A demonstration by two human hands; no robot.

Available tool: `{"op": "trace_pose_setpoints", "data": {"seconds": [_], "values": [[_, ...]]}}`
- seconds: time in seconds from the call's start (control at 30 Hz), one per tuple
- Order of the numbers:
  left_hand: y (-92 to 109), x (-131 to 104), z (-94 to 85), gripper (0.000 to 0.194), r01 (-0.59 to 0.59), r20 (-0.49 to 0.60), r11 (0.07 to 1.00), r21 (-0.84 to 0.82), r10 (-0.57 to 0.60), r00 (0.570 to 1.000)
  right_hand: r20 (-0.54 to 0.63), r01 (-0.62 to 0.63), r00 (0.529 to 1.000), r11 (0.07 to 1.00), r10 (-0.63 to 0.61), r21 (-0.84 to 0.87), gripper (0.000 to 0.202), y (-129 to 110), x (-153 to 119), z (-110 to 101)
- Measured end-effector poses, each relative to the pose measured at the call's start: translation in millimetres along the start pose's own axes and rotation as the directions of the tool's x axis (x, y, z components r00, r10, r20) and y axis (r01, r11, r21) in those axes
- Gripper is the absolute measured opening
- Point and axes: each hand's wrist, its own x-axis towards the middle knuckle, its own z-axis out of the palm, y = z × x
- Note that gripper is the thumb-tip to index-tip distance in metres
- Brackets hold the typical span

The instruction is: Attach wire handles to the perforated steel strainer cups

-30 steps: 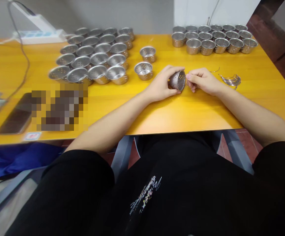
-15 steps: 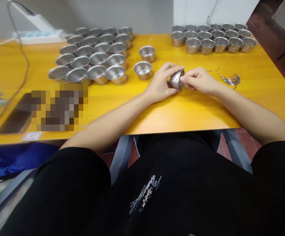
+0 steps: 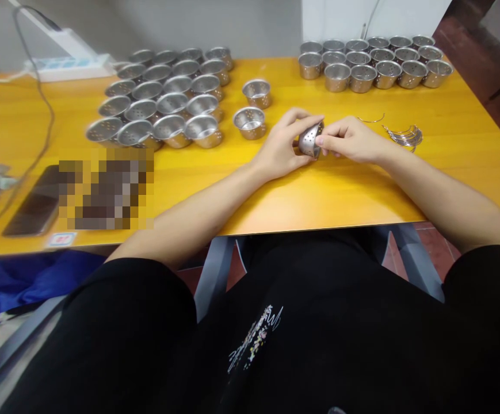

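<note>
My left hand (image 3: 282, 144) is closed around a small perforated metal cup (image 3: 309, 141), thumb below and fingers above. The cup is tipped on its side, its rim turned to the right. My right hand (image 3: 347, 140) is pinched at that rim, thumb against forefinger; what the fingertips grip, if anything, is hidden. Right of this hand lies a small heap of curved wire pieces (image 3: 406, 137), and a single curved wire (image 3: 373, 119) rests just behind it. Two loose metal cups (image 3: 250, 123) stand upright to the left of my left hand.
Rows of metal cups (image 3: 172, 129) fill the table's left back; another group (image 3: 388, 75) stands at the right back. A power strip (image 3: 68, 66), cable (image 3: 50, 115) and dark phone (image 3: 38, 198) are at the left, beside a blurred-out patch (image 3: 111, 195). The table's front edge (image 3: 319, 229) is near my body.
The hands and the tilted cup keep nearly the same place and pose. The whole view has shifted very slightly.
</note>
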Motion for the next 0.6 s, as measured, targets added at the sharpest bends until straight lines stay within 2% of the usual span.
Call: {"op": "trace_pose_setpoints", "data": {"seconds": [0.17,0.3,0.4,0.5,0.6], "values": [[-3.9,3.9,1.4,0.115,-0.011,-0.008,1.0,0.012,0.011,1.0,-0.084,0.049,0.996,0.994,-0.041,0.095,0.074,7.6,0.0,7.1],[-10.6,8.7,3.3,0.117,0.006,-0.031,1.0,0.013,-0.005,1.0,-0.191,0.053,0.981,0.994,-0.034,0.095,0.062,11.1,-4.5,12.7],[-13.5,8.0,4.1,0.106,0.038,-0.052,0.999,-0.036,-0.04,0.998,-0.204,0.105,0.97,0.985,-0.132,-0.137,0.053,11.5,-8.2,15.9],[-16.3,4.2,4.6,0.091,0.074,-0.051,0.997,-0.025,-0.075,0.996,-0.075,0.203,0.963,0.882,-0.258,-0.426,0.055,12.8,-11.1,19.9],[-24.3,2.8,6.0,0.08,0.082,-0.055,0.997,0.013,-0.081,0.995,0.009,0.232,0.96,0.779,-0.279,-0.583,0.057,14.5,-14.0,24.5]]}}
